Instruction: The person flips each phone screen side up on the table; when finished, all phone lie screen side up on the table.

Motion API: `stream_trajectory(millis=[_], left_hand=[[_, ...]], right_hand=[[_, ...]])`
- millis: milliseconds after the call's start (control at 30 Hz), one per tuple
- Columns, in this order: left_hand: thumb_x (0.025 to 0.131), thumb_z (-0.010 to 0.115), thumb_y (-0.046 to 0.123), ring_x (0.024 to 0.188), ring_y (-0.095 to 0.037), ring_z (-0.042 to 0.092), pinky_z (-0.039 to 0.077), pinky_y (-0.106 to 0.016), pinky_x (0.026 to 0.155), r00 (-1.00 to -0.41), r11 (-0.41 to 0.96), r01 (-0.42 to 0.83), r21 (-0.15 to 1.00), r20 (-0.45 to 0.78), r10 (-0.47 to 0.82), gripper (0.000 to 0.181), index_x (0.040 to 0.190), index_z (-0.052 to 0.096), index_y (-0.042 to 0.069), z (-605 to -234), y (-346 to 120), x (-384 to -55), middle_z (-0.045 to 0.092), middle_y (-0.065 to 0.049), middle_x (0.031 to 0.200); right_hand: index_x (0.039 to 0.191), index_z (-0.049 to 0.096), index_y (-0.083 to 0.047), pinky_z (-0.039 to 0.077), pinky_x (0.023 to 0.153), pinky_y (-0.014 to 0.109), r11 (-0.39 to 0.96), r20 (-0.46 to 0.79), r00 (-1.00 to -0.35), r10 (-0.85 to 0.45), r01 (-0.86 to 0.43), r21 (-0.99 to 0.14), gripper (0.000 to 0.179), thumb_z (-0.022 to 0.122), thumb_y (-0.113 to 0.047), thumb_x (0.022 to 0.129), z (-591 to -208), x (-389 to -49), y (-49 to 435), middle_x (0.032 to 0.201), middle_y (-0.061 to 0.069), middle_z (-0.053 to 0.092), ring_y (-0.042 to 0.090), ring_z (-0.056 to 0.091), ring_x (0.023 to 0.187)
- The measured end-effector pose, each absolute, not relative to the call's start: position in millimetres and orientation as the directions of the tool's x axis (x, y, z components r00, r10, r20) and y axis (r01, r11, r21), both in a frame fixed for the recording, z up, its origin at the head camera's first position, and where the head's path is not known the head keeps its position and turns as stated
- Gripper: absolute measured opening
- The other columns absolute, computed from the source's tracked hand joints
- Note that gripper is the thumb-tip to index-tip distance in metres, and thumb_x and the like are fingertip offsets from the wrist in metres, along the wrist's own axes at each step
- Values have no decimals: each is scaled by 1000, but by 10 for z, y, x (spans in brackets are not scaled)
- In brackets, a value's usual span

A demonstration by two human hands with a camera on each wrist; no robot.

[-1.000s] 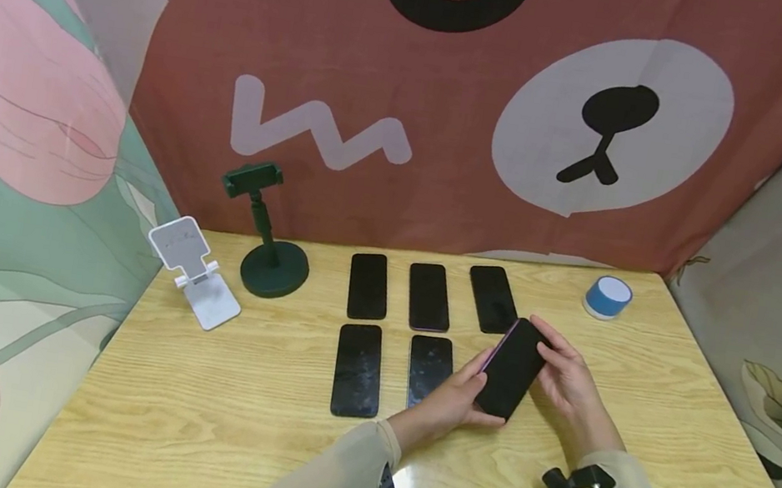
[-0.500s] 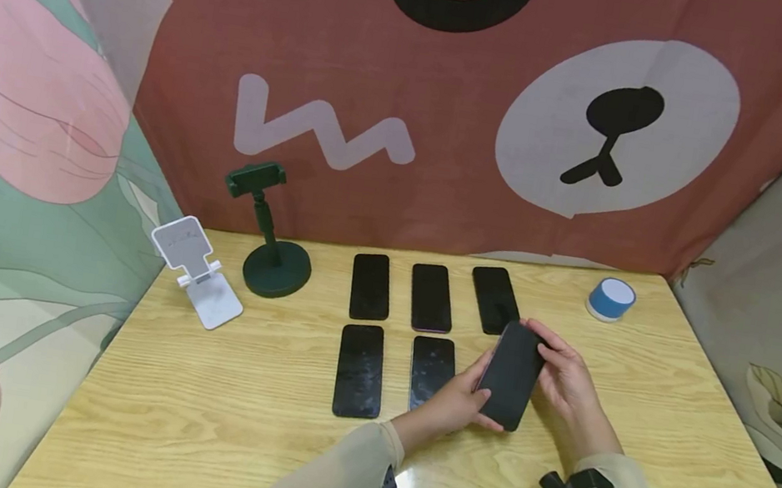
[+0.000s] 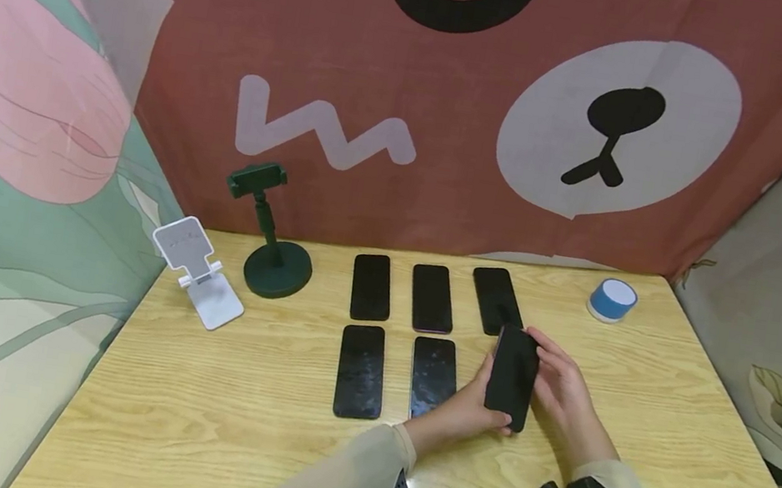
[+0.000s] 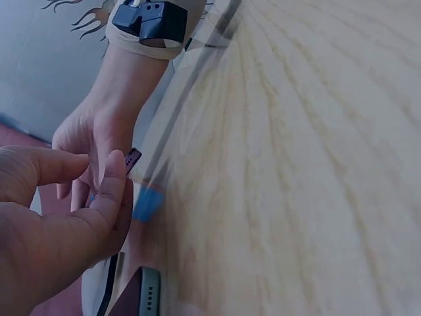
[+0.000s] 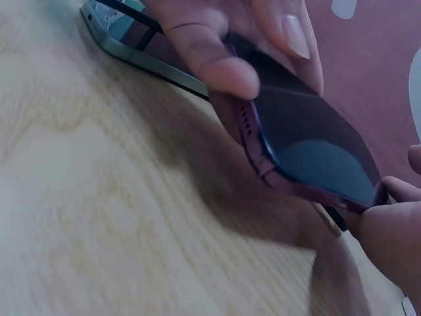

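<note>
A dark smartphone is held tilted above the table between my two hands. My left hand grips it by the lower left corner, thumb on the front. At the upper right edge my right hand holds it with its fingertips. The right wrist view shows the phone's purple frame and glossy black screen, with fingers at both ends. Close to my left hand lies a phone partly covered by my left wrist, and another phone to its left.
Behind are three more phones in a row, a left one, a middle one and a right one. A green phone stand and a white folding stand are at left. A blue-and-white cylinder stands back right.
The held phone has turned more upright in the head view and its lower end has come slightly right. My left hand has shifted a little right with it; the other phones stay put.
</note>
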State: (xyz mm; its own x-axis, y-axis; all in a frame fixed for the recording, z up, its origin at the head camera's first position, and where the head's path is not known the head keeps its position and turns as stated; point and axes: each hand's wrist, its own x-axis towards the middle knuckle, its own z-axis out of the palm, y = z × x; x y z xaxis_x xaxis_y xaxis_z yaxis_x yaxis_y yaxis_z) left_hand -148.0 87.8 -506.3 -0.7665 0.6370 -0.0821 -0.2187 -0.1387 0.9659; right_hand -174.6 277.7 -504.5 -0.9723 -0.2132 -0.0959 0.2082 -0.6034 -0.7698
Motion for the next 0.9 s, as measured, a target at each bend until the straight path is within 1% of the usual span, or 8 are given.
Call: stream_trajectory(millis=[100,167,267,367,500,600,733,900], left_hand=[[81,59,-16,71,-19,60,55,-38,67,-776,-110,-234,966,-117,619,105,152,-4,28,-5078,904,-1461,31,-17,139],[81,60,-14,69,-18,59,55,-35,64,-783,-84,-246,966,-147,604,103,153,-5,22,-5088,921,-1445,27,-17,144],[81,62,-12,71,-20,59,55,-35,63,-791,-38,-251,967,-182,585,102,152,-7,13,-5091,937,-1425,16,-17,151],[79,65,-9,100,-23,56,51,-34,79,-811,30,-178,984,-164,561,102,152,-4,8,-5085,945,-1430,16,-18,153],[76,72,-2,125,-23,36,34,-29,99,-837,183,-84,979,-169,520,103,152,3,7,-5075,944,-1446,26,-21,148],[74,76,3,125,-26,37,33,-32,102,-842,278,-59,959,-197,502,105,153,6,9,-5063,942,-1448,33,-21,143],[73,79,13,125,-27,40,35,-32,101,-853,439,29,898,-207,479,103,152,13,5,-5042,953,-1435,39,-19,139],[73,80,23,126,-30,37,36,-34,101,-864,561,54,826,-243,441,101,150,19,3,-5012,982,-1419,38,-16,140]], right_hand=[[128,58,-9,40,98,23,-621,-53,-972,-229,188,-761,41,27,-2,102,-5064,-1731,2784,131,-1,55,10,50,118],[127,58,-6,40,98,23,-632,-34,-971,-235,179,-754,41,26,-3,102,-5074,-1724,2788,123,-2,60,11,50,118],[126,59,-4,40,97,23,-645,-31,-972,-233,178,-743,39,28,-6,103,-5082,-1719,2793,120,-2,63,10,51,118],[124,62,-5,40,97,23,-635,-30,-973,-228,172,-753,39,29,-9,103,-5086,-1720,2802,120,-2,63,9,51,118],[126,61,-6,39,98,22,-608,-26,-972,-233,167,-776,40,28,-10,104,-5075,-1719,2821,120,-3,63,9,50,119],[129,58,-5,40,98,23,-592,-33,-973,-230,167,-788,39,28,-8,104,-5064,-1717,2835,121,-3,63,9,51,119],[137,49,-2,42,95,22,-553,-34,-977,-211,148,-820,40,30,0,102,-5063,-1722,2850,121,-4,63,8,54,116],[143,32,3,40,95,19,-468,-44,-979,-200,135,-874,43,31,3,100,-5075,-1742,2859,123,-9,60,4,51,117]])
